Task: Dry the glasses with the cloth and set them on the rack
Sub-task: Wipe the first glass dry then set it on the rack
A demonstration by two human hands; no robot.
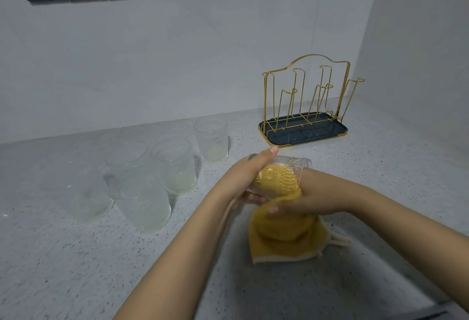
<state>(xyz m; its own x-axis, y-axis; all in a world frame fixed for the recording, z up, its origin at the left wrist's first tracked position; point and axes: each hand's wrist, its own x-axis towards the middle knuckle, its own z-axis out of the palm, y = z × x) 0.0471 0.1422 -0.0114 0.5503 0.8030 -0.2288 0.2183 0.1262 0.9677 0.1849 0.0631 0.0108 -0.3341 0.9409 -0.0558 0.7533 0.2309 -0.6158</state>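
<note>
1. The left hand grips a clear embossed glass, tilted on its side above the counter.
2. The right hand clutches the yellow cloth, stuffed inside it.
3. The gold rack stands behind.

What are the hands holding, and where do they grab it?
The left hand grips a clear glass around its side. The right hand holds the yellow cloth, bunched just outside the glass mouth, with its end stuffed inside.
</note>
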